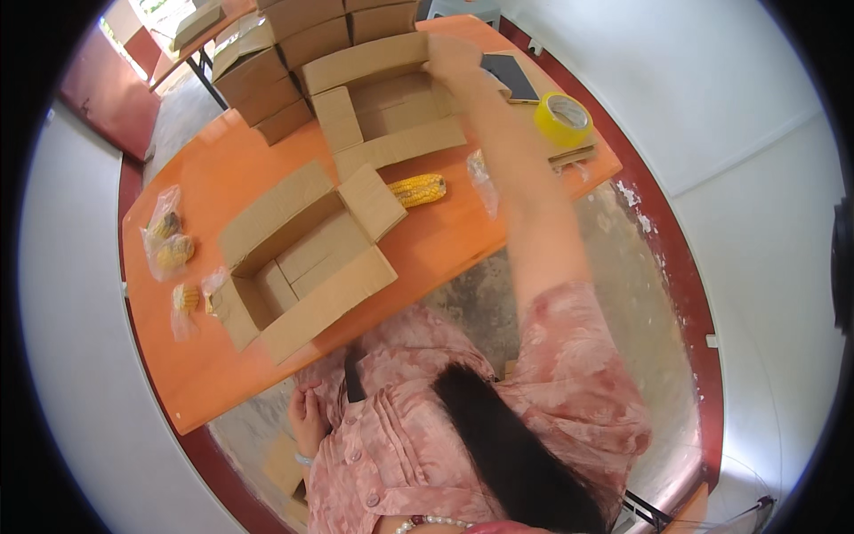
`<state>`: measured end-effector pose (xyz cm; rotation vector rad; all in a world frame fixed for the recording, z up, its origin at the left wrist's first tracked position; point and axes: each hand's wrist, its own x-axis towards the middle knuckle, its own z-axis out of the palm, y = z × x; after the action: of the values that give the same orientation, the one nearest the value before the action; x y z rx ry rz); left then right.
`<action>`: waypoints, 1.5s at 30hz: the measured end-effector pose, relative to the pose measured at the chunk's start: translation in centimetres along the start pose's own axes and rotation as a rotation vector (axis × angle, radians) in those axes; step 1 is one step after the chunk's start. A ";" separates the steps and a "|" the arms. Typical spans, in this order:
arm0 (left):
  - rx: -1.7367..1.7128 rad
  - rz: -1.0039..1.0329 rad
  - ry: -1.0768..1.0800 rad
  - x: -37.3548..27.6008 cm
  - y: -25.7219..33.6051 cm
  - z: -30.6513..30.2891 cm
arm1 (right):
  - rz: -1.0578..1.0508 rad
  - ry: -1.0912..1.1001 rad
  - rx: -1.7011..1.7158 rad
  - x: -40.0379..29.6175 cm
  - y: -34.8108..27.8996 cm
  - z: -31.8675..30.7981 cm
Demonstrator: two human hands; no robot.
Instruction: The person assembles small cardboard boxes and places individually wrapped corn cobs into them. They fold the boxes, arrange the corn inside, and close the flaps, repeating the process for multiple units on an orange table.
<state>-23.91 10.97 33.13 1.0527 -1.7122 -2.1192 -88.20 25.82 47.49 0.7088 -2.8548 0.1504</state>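
My right hand [455,57], blurred, is stretched over the table to the right end of an open cardboard box [400,107]; its fingers are not clear. A second open cardboard box [320,257] stands nearer, its inside bare. Between the boxes, partly beneath a flap, lie yellow corn cobs [423,190]. Small corn pieces in clear plastic bags [170,250] and another bagged piece [186,298] rest at the left. Low beside my body hangs my left hand [308,410], fingers curled, with nothing seen in it. Another clear plastic bag [482,180] lies by my right forearm.
Stacked cardboard boxes [267,83] stand at the back left. A roll of yellow tape [564,120] sits on flat cardboard [575,155] at the right, near a dark tablet-like device [510,77]. The orange table's [427,257] near edge runs before my body. A wall flanks the right side.
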 end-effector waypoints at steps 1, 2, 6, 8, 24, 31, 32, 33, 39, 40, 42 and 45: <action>0.028 -0.016 -0.004 -0.4 0.8 0.3 | 0.009 0.053 -0.024 -0.6 -1.2 -0.4; 0.057 -0.031 -0.008 -0.6 1.3 0.5 | 0.018 0.107 -0.048 -1.5 -2.3 -0.6; 0.103 0.040 -0.020 0.0 1.1 0.8 | -0.128 0.369 -0.059 -1.4 0.3 -2.2; 0.046 0.036 -0.052 0.1 1.6 1.1 | -0.136 0.327 0.496 -3.4 4.4 -5.4; 0.149 0.053 -0.227 2.9 2.3 3.6 | -0.041 0.220 -0.102 -22.6 10.5 -1.8; 0.196 0.019 -0.216 1.8 2.4 4.0 | 0.010 0.095 -0.038 -23.4 11.1 -2.5; 0.181 -0.007 -0.209 1.7 2.6 4.2 | 0.021 0.091 -0.027 -23.6 11.1 -2.6; 0.179 -0.008 -0.214 1.6 2.7 4.2 | 0.033 0.087 -0.017 -23.8 11.2 -2.8; 0.226 0.009 -0.231 1.8 2.2 3.8 | -0.112 0.304 0.023 -21.9 10.6 -0.4; 0.235 0.016 -0.233 1.9 2.5 4.1 | -0.122 0.289 -0.027 -21.2 10.2 -0.1; 0.217 0.003 -0.240 1.7 3.5 4.8 | -0.141 0.258 -0.126 -19.8 9.6 0.8; 0.200 -0.004 -0.242 1.6 4.0 4.9 | -0.112 0.332 -0.095 -18.4 9.3 2.1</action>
<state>-29.25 12.66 36.52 0.8756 -2.0705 -2.1902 -77.02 41.99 41.09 0.7451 -2.4839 0.1043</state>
